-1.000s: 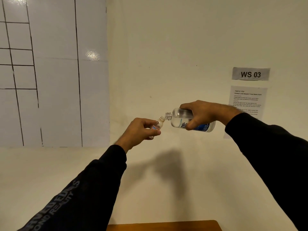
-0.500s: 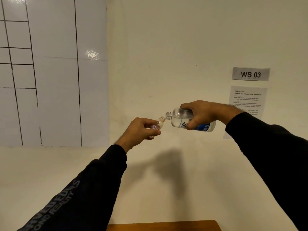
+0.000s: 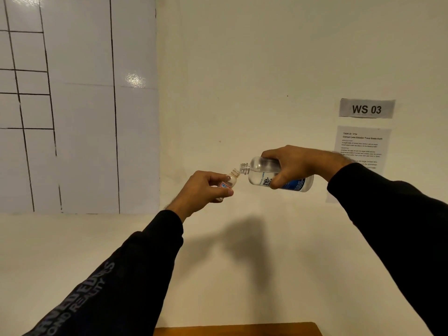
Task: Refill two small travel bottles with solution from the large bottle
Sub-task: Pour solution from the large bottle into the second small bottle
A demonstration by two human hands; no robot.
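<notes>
Midway across the frame, the left hand (image 3: pixel 203 187) grips a small bottle (image 3: pixel 229 181), tilted with its open neck up and to the right; the right hand (image 3: pixel 298 163) grips a large bottle (image 3: pixel 261 174) lying almost flat, its open mouth just beside the small neck; a sign (image 3: pixel 366 108) reading "WS 03" hangs at right.

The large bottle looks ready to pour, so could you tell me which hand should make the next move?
Right hand: it holds the large bottle, mouth at the small bottle.
</notes>
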